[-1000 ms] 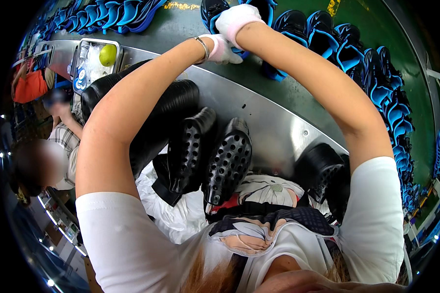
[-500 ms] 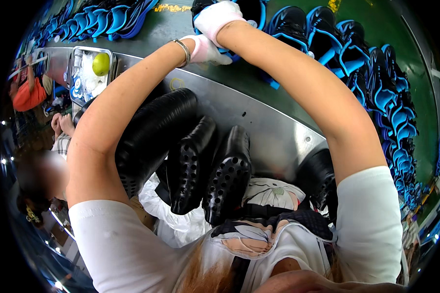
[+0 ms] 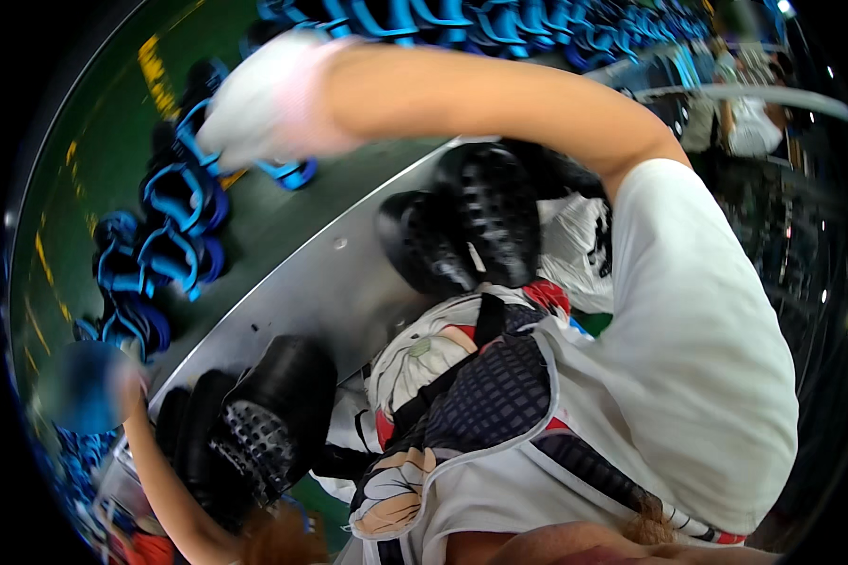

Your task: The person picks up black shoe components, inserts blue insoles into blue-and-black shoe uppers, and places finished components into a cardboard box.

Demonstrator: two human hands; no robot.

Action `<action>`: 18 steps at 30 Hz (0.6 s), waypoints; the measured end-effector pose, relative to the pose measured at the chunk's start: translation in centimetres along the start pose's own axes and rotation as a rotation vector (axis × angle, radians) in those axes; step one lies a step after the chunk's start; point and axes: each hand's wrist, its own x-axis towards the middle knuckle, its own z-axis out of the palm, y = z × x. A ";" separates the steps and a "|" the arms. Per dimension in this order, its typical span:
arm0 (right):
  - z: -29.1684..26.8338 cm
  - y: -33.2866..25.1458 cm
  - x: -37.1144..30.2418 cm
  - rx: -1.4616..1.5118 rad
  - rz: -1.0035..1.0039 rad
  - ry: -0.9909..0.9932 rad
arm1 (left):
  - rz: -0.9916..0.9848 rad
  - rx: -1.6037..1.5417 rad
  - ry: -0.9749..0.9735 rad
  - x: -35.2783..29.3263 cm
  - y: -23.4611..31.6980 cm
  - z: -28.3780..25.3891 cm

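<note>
My right hand [image 3: 264, 104], in a white glove with a pink cuff, reaches across the upper left over black shoes with bright blue linings. It is smeared by motion, so its fingers cannot be read. Just under it stands a black-and-blue shoe [image 3: 198, 127]. At the lower left, my left arm [image 3: 165, 480] stretches out toward more shoes. A blurred round blue patch [image 3: 85, 386] covers most of my left hand [image 3: 132, 391], hiding its fingers and anything in them.
A metal ledge [image 3: 297, 301] borders the green work surface [image 3: 264, 240]. Black rounded forms with rows of holes [image 3: 273, 414] stand before it at left, and similar black forms [image 3: 490, 207] at right. Many blue-lined shoes [image 3: 518, 24] line the back. A person [image 3: 754, 122] is at far right.
My view has swung to the right. My hands, together at the shoes before, are now far apart, the left one low at the left and the right one over other shoes.
</note>
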 end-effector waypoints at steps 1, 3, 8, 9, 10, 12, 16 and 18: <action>0.6 3.5 -4.5 -0.031 0.036 0.136 | 0.070 0.069 0.133 -1.6 -1.3 0.1; -0.5 6.4 -14.8 0.378 0.622 0.211 | 0.209 0.204 0.403 -2.9 -4.2 -0.1; 6.5 12.7 -42.3 -0.007 1.125 0.553 | 0.093 -0.130 0.275 -4.3 14.9 -19.2; 8.4 12.9 -46.2 0.016 1.294 0.431 | 0.082 -0.244 0.280 -5.1 19.1 -22.5; 10.1 12.2 -49.4 -0.031 1.242 0.421 | 0.134 -0.367 0.279 -4.9 22.3 -24.1; 13.2 11.5 -52.8 0.162 1.328 0.409 | 0.272 -0.522 0.259 -3.7 26.7 -25.7; 16.2 12.3 -53.8 0.192 1.311 0.444 | 0.409 -0.557 0.091 -1.7 32.3 -27.0; 16.6 13.3 -53.5 0.160 1.244 0.425 | 0.486 -0.549 0.126 -2.0 34.4 -27.8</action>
